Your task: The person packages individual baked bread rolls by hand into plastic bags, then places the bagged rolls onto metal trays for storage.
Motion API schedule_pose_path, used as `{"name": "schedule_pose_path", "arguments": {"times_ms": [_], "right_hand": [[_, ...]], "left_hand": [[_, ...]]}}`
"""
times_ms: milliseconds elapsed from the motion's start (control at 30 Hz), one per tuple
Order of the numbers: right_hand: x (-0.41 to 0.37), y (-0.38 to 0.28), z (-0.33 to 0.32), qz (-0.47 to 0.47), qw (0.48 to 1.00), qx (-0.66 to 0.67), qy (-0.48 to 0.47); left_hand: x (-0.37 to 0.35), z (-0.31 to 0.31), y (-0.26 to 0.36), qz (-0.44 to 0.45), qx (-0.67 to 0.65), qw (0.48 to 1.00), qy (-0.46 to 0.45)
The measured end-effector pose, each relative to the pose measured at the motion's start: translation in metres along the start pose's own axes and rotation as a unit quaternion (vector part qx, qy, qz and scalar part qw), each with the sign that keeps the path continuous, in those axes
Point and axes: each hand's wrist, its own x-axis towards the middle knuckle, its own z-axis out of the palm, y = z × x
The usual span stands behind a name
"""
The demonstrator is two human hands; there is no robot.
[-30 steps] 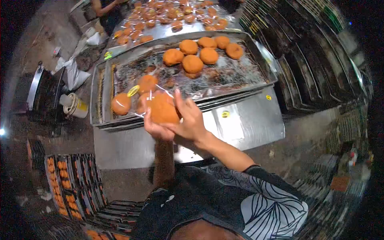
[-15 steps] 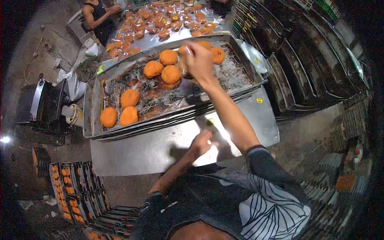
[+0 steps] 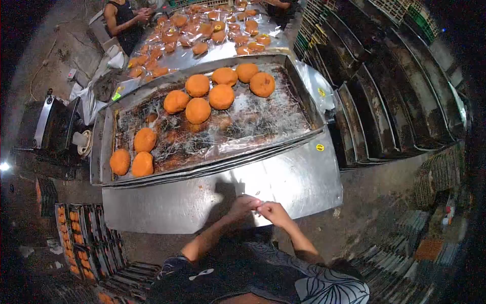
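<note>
My left hand (image 3: pixel 245 204) and my right hand (image 3: pixel 275 213) meet over the near edge of the shiny metal table (image 3: pixel 167 210). Both have their fingers drawn together, tips almost touching. Whatever they pinch, if anything, is too small to make out. Beyond them lies a large, shallow, worn metal baking tray (image 3: pixel 248 147), on top of other trays. Round orange-brown buns sit in it: one bun (image 3: pixel 198 110) belongs to a cluster at the middle and back, and another bun (image 3: pixel 145 139) is among three at the left.
Behind the tray, several bagged buns (image 3: pixel 200 48) cover the far table. A person (image 3: pixel 124 23) stands at the far left, another person's arm (image 3: pixel 278 4) at the back. Stacked dark trays (image 3: pixel 385 96) line the right. A rack of buns (image 3: pixel 76 238) stands low left.
My right hand has come back from the buns in the tray to meet my left hand at the table's near edge. The view has shifted slightly.
</note>
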Motion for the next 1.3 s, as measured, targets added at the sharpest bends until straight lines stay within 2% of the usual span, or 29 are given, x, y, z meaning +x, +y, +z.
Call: {"name": "schedule_pose_path", "arguments": {"times_ms": [33, 67, 133, 167, 200, 233, 267, 333, 367, 400, 433, 500, 533, 567, 600, 633, 667, 700, 733, 767, 833, 900, 1000, 1033, 1067, 1100, 1167, 1233, 1300], "right_hand": [[-0.007, -0.01, -0.003, 0.046, 0.995, -0.084, 0.013], [-0.01, -0.011, 0.005, 0.048, 0.995, -0.087, 0.01], [-0.019, -0.012, 0.028, 0.052, 0.968, -0.116, 0.215], [-0.014, -0.014, 0.026, 0.048, 0.967, -0.124, 0.217], [-0.007, -0.016, 0.02, 0.11, 0.969, 0.202, 0.089], [0.002, -0.019, 0.014, 0.157, 0.848, 0.504, -0.051], [0.013, -0.025, 0.009, 0.183, 0.618, 0.742, -0.186], [0.05, -0.053, -0.002, 0.033, 0.438, 0.849, -0.293], [0.058, -0.107, 0.003, -0.063, 0.671, 0.733, -0.087], [0.065, -0.161, 0.007, -0.032, 0.859, 0.492, 0.137], [0.076, -0.185, 0.017, -0.186, 0.759, 0.624, -0.01], [0.077, -0.227, 0.051, -0.17, 0.634, 0.747, -0.101], [0.091, -0.209, 0.081, -0.086, 0.617, 0.765, -0.161], [0.099, -0.21, 0.092, -0.047, 0.723, 0.668, -0.172], [0.107, -0.21, 0.102, -0.012, 0.808, 0.555, -0.195], [0.117, -0.237, 0.091, -0.026, 0.946, 0.285, -0.153], [0.144, -0.254, 0.082, -0.13, 0.988, -0.009, -0.086], [0.183, -0.24, 0.094, -0.305, 0.911, -0.189, 0.205], [0.213, -0.248, 0.094, -0.21, 0.841, -0.386, 0.315], [0.259, -0.219, 0.096, -0.184, 0.81, -0.447, 0.333], [0.315, -0.201, 0.079, -0.089, 0.827, -0.494, 0.255], [0.271, -0.239, 0.065, -0.186, 0.878, -0.398, 0.191], [0.17, -0.263, 0.1, -0.487, 0.802, -0.224, 0.262], [0.143, -0.267, 0.111, -0.514, 0.799, -0.226, 0.216], [0.131, -0.27, 0.117, -0.561, 0.766, -0.247, 0.194], [0.124, -0.274, 0.118, -0.565, 0.76, -0.266, 0.178], [0.114, -0.266, 0.118, -0.478, 0.833, -0.19, 0.203], [0.1, -0.236, 0.113, -0.49, 0.807, -0.2, 0.264], [0.093, -0.243, 0.102, -0.483, 0.794, -0.17, 0.328]], "left_hand": [[0.0, -0.003, -0.014, -0.041, -0.101, 0.994, 0.0], [-0.004, -0.004, -0.025, 0.025, 0.015, 0.999, 0.018], [-0.006, 0.006, -0.023, 0.082, 0.052, 0.994, 0.043], [-0.004, 0.007, -0.016, 0.142, 0.097, 0.983, 0.068], [-0.014, 0.0, 0.043, 0.09, 0.036, 0.992, 0.085], [-0.009, -0.005, 0.028, 0.184, 0.125, 0.958, 0.181], [-0.017, -0.012, 0.052, 0.256, 0.146, 0.939, 0.179], [-0.035, -0.022, 0.096, 0.362, 0.219, 0.895, 0.143], [-0.039, -0.028, 0.095, 0.391, 0.242, 0.872, 0.167], [-0.037, -0.037, 0.088, 0.35, 0.151, 0.888, 0.256], [-0.033, -0.048, 0.084, 0.303, 0.057, 0.887, 0.343], [-0.046, -0.084, 0.12, 0.257, -0.335, 0.848, 0.319], [-0.058, -0.105, 0.139, 0.212, -0.492, 0.795, 0.286], [-0.078, -0.134, 0.143, 0.147, -0.575, 0.78, 0.198], [-0.088, -0.16, 0.125, 0.264, -0.215, 0.887, 0.312], [-0.088, -0.189, 0.094, 0.225, 0.066, 0.892, 0.386], [-0.088, -0.218, 0.063, 0.159, 0.331, 0.807, 0.462], [-0.095, -0.227, 0.074, 0.155, 0.334, 0.808, 0.461], [-0.106, -0.235, 0.097, 0.209, 0.017, 0.848, 0.487], [-0.116, -0.24, 0.113, 0.238, -0.302, 0.797, 0.467], [-0.125, -0.254, 0.126, 0.286, -0.548, 0.658, 0.429], [-0.139, -0.266, 0.12, 0.309, -0.562, 0.638, 0.426], [-0.138, -0.266, 0.123, 0.334, -0.545, 0.59, 0.493], [-0.13, -0.258, 0.113, 0.332, -0.544, 0.595, 0.49], [-0.117, -0.25, 0.095, 0.397, -0.304, 0.714, 0.49], [-0.113, -0.227, 0.115, 0.368, -0.369, 0.736, 0.432], [-0.103, -0.189, 0.136, 0.324, -0.434, 0.757, 0.365], [-0.093, -0.167, 0.138, 0.267, -0.542, 0.768, 0.213], [-0.083, -0.131, 0.146, 0.263, -0.436, 0.794, 0.332]]}}
